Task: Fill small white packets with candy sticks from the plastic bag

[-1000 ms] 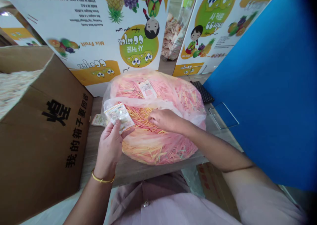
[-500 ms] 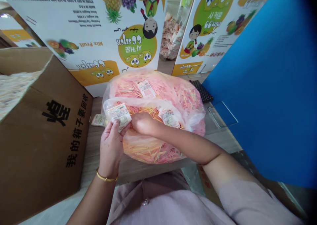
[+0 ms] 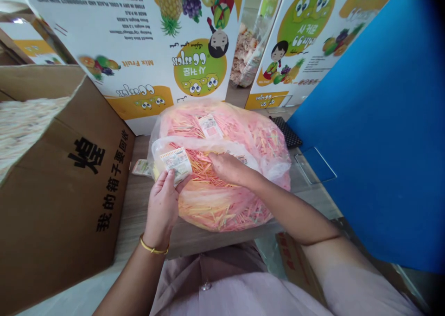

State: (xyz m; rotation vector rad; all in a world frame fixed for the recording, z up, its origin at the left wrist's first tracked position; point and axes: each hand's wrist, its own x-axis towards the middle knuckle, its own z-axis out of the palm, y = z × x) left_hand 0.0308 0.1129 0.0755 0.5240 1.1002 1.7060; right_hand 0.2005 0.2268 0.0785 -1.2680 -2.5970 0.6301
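My left hand (image 3: 164, 200) pinches a small printed packet (image 3: 178, 162) between thumb and fingers, at the left side of the open bag. The big clear plastic bag (image 3: 208, 196) lies on the table, full of thin pink, yellow and orange candy sticks (image 3: 205, 170). Inside its opening, my right hand (image 3: 227, 167) has its fingers closed on candy sticks at the top of the pile; the fingertips are partly hidden. Another printed packet (image 3: 210, 126) rests on the bag's far part. A further packet (image 3: 240, 158) is mostly covered behind my right hand.
A brown carton (image 3: 69, 191) with pale contents stands at the left. White printed cartons (image 3: 139, 82) rise behind the bag, with a filled clear bag (image 3: 243, 56) between them. A blue panel (image 3: 375, 144) borders the right. One packet (image 3: 142, 167) lies beside the carton.
My right hand has moved right, away from the packet in my left hand, and over the sticks. My left hand still holds its packet. The view has shifted slightly.
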